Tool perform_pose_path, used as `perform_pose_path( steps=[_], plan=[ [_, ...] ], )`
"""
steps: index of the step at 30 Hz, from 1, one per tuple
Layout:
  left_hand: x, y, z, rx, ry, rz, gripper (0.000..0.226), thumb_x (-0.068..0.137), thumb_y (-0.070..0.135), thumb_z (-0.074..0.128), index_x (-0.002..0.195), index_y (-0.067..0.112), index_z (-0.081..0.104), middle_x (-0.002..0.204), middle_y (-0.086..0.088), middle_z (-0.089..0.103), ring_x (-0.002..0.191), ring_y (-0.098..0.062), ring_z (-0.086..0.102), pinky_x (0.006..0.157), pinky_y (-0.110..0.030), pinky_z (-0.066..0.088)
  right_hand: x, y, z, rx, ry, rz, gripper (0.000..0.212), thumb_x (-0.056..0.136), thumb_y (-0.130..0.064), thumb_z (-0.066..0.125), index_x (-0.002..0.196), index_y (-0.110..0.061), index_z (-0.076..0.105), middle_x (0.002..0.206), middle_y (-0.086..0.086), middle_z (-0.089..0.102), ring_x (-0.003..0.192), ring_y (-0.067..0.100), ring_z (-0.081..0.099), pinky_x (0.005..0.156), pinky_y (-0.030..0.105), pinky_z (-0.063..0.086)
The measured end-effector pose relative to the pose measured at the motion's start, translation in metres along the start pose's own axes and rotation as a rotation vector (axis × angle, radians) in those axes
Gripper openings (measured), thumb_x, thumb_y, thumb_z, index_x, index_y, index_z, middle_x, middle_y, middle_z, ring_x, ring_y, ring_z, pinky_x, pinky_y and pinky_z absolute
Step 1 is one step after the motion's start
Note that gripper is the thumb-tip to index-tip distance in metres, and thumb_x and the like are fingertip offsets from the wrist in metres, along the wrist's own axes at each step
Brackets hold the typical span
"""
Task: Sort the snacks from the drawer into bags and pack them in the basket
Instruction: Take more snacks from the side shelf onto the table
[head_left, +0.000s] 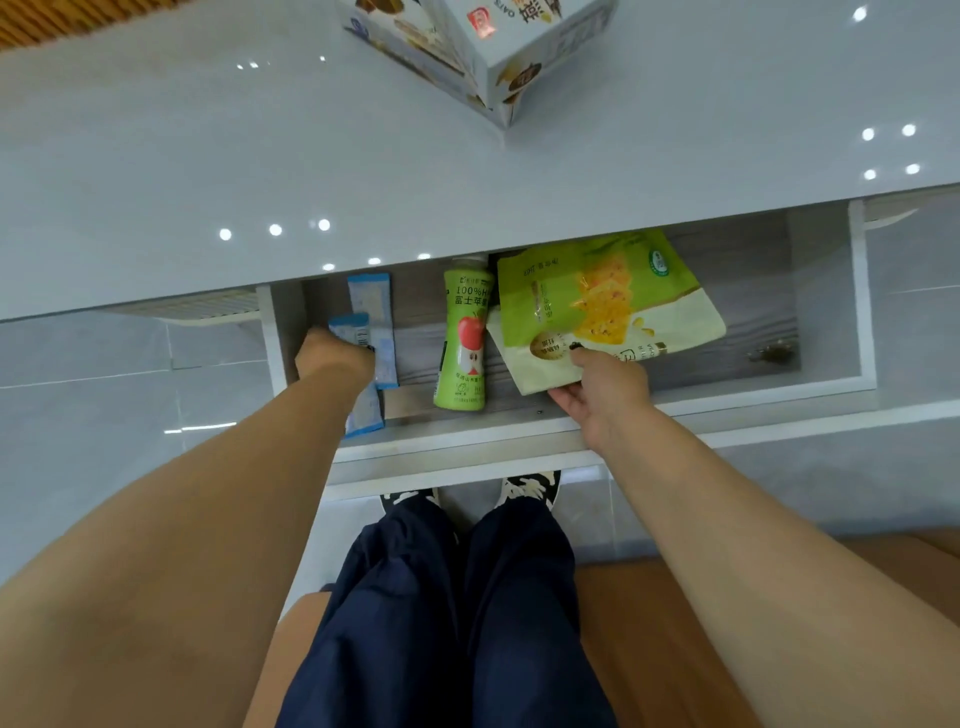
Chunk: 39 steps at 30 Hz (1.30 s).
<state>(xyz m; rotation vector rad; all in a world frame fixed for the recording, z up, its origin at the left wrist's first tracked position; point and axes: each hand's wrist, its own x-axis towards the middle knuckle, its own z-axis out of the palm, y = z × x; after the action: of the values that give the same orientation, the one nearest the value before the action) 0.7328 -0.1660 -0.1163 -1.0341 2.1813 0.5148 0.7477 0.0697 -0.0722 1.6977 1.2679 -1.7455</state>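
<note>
A glossy pale-grey countertop (260, 156) carries a printed snack box (493, 47) at its far edge; below it, grey floor tiles and an open white drawer (862, 291). Inside lie a green apple-juice bottle (465, 338) and light-blue sachets (376, 312) — the left hand (337, 358) grips one. The right hand (605, 395) pinches a green-and-cream cracker pouch (597, 306), thumb on top.
</note>
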Motion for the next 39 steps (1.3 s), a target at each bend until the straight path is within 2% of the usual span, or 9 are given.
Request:
perform_pose_path(
  steps=[3, 6, 11, 13, 17, 22, 26, 35, 39],
  plan=[
    [-0.002, -0.001, -0.005, -0.183, -0.017, -0.048, 0.044, 0.092, 0.017, 0.065, 0.132, 0.005, 0.049, 0.133, -0.016, 0.056, 0.122, -0.035, 0.054, 0.101, -0.039, 0.046, -0.012, 0.001, 0.003, 0.043, -0.017, -0.078, 0.025, 0.093, -0.004, 0.055, 0.118, -0.010, 0.055, 0.113, 0.012, 0.064, 0.083, 0.024, 0.065, 0.044, 0.026, 0.053],
    [-0.010, 0.000, -0.010, -0.434, -0.037, -0.098, 0.044, 0.087, 0.010, 0.070, 0.127, 0.005, 0.052, 0.125, -0.011, 0.060, 0.116, -0.031, 0.057, 0.098, -0.039, 0.049, -0.028, 0.003, 0.000, 0.024, -0.051, -0.152, 0.023, 0.094, -0.002, 0.051, 0.115, -0.012, 0.055, 0.102, 0.010, 0.065, 0.069, 0.021, 0.065, 0.044, 0.023, 0.052],
    [-0.058, -0.003, -0.031, -0.744, -0.171, -0.158, 0.023, 0.085, 0.002, 0.070, 0.106, 0.005, 0.060, 0.114, -0.016, 0.066, 0.100, -0.032, 0.066, 0.093, -0.048, 0.054, -0.068, 0.003, -0.012, -0.033, -0.100, -0.174, 0.024, 0.094, 0.000, 0.049, 0.113, -0.013, 0.056, 0.104, 0.011, 0.065, 0.069, 0.021, 0.066, 0.045, 0.023, 0.051],
    [-0.089, -0.004, -0.045, -0.737, -0.269, -0.135, 0.015, 0.087, -0.002, 0.065, 0.096, 0.009, 0.062, 0.108, -0.015, 0.067, 0.094, -0.031, 0.066, 0.089, -0.048, 0.055, -0.087, -0.002, -0.018, -0.056, -0.112, -0.168, 0.022, 0.094, 0.000, 0.048, 0.108, -0.015, 0.055, 0.108, 0.012, 0.064, 0.071, 0.022, 0.066, 0.044, 0.023, 0.051],
    [-0.146, -0.002, -0.075, -0.684, -0.404, -0.001, 0.022, 0.088, -0.005, 0.061, 0.100, 0.013, 0.065, 0.109, -0.014, 0.070, 0.094, -0.029, 0.067, 0.084, -0.040, 0.055, -0.125, -0.020, -0.029, -0.074, -0.122, -0.142, 0.018, 0.095, 0.000, 0.049, 0.096, -0.018, 0.053, 0.110, 0.016, 0.063, 0.067, 0.022, 0.065, 0.043, 0.024, 0.052],
    [-0.190, 0.021, -0.113, -0.744, -0.413, 0.094, 0.028, 0.090, -0.004, 0.057, 0.111, 0.013, 0.065, 0.108, -0.009, 0.072, 0.097, -0.027, 0.069, 0.083, -0.042, 0.056, -0.162, -0.048, -0.042, -0.097, -0.131, -0.122, 0.016, 0.094, 0.000, 0.050, 0.094, -0.015, 0.053, 0.107, 0.017, 0.063, 0.067, 0.023, 0.065, 0.042, 0.024, 0.050],
    [-0.208, 0.056, -0.141, -0.848, -0.386, 0.164, 0.029, 0.089, -0.006, 0.056, 0.109, 0.012, 0.067, 0.097, -0.004, 0.075, 0.080, -0.017, 0.071, 0.066, -0.030, 0.055, -0.188, -0.073, -0.051, -0.138, -0.150, -0.162, 0.018, 0.093, 0.003, 0.048, 0.094, -0.014, 0.055, 0.100, 0.013, 0.064, 0.070, 0.024, 0.064, 0.041, 0.023, 0.048],
    [-0.178, 0.159, -0.164, -0.971, -0.287, 0.280, 0.020, 0.089, 0.002, 0.061, 0.102, 0.015, 0.068, 0.099, -0.005, 0.074, 0.086, -0.021, 0.070, 0.078, -0.036, 0.057, -0.212, -0.149, -0.023, -0.192, -0.222, -0.216, 0.021, 0.092, 0.005, 0.044, 0.099, -0.009, 0.058, 0.088, 0.011, 0.068, 0.058, 0.018, 0.067, 0.039, 0.023, 0.048],
    [-0.158, 0.189, -0.175, -1.030, -0.283, 0.310, 0.018, 0.091, 0.006, 0.061, 0.106, 0.014, 0.068, 0.106, -0.008, 0.073, 0.096, -0.025, 0.071, 0.084, -0.040, 0.057, -0.221, -0.183, -0.008, -0.479, -0.188, -0.459, 0.026, 0.088, -0.002, 0.049, 0.094, -0.023, 0.062, 0.089, -0.001, 0.071, 0.078, 0.020, 0.070, 0.057, 0.042, 0.059]
  ],
)
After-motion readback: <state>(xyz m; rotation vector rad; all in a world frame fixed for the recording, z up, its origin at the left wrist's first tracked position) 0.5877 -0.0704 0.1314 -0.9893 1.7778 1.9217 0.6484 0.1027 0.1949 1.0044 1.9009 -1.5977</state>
